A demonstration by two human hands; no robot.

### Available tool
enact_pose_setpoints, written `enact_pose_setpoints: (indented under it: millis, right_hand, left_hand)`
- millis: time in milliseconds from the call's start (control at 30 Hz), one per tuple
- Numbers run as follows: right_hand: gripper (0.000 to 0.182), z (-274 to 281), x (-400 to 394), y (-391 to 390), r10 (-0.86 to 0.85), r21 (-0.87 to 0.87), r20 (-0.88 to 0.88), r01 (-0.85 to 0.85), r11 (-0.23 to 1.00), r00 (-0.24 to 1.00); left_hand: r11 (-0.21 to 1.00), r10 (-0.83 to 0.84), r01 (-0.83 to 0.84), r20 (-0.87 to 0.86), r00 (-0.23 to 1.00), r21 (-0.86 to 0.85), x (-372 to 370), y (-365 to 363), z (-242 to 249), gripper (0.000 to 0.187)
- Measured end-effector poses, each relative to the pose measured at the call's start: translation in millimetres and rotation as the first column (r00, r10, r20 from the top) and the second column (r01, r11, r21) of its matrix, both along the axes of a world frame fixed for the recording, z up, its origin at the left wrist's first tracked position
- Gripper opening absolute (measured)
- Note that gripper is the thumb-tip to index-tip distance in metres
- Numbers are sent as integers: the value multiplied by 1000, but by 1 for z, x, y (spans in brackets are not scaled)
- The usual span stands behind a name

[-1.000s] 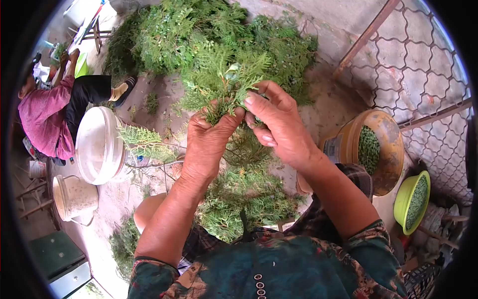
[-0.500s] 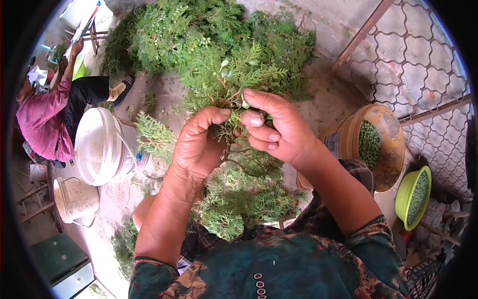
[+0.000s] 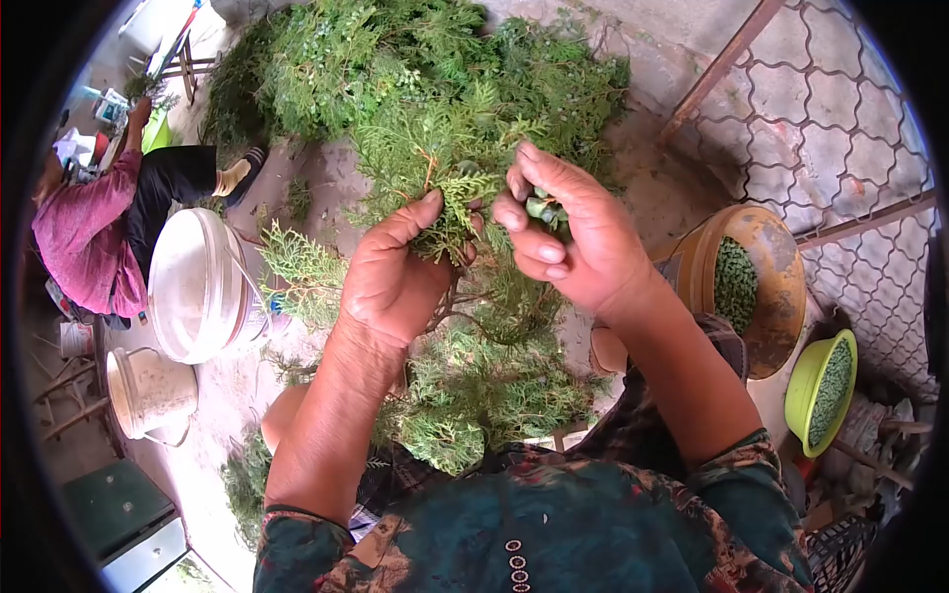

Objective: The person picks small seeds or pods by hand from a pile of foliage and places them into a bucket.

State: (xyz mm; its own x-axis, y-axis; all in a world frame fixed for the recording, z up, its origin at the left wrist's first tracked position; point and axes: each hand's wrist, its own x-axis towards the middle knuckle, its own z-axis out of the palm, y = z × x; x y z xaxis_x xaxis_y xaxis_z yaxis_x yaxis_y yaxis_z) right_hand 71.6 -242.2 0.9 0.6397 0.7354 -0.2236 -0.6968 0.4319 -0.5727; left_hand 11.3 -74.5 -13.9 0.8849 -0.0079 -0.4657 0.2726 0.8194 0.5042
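My left hand (image 3: 390, 277) is closed around the stem of a feathery evergreen sprig (image 3: 460, 193), thumb pressed on top. Just to its right, my right hand (image 3: 593, 232) curls its fingers around several small green cones (image 3: 544, 210), which show between thumb and fingers. The fingertips of the right hand are close to the sprig's foliage but look slightly apart from it. Beyond both hands lies a large heap of cut evergreen branches (image 3: 386, 74). More greenery (image 3: 465, 395) lies below my hands, near my lap.
On the right are a tan bucket (image 3: 778, 296) of green cones, a lime-green basin (image 3: 797, 395) with similar contents, and a wire mesh panel (image 3: 825, 109). A white bucket (image 3: 178, 287) and a smaller pail (image 3: 163, 390) stand left. A person (image 3: 94, 237) sits beyond them.
My right hand has moved right, away from the sprig, and the green cones in it show more clearly. My left hand still holds the sprig. The seated person's hands have shifted.
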Motion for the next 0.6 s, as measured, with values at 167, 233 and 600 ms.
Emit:
enact_pose_setpoints:
  millis: [167, 233, 600]
  right_hand:
    - [13, 13, 9, -10, -139, -65, 179, 153, 986, 974]
    - [16, 17, 11, -15, -186, -84, 193, 205, 975, 963]
    - [22, 1, -6, 4, 193, -359, 932, 700, 617, 308]
  left_hand:
    - [1000, -4, 4, 52, 999, 3, 0, 4, 1, 30]
    - [997, 16, -20, 62, 998, 72, -1, 6, 0, 29]
    - [972, -1, -13, 60, 998, 234, -2, -6, -3, 20]
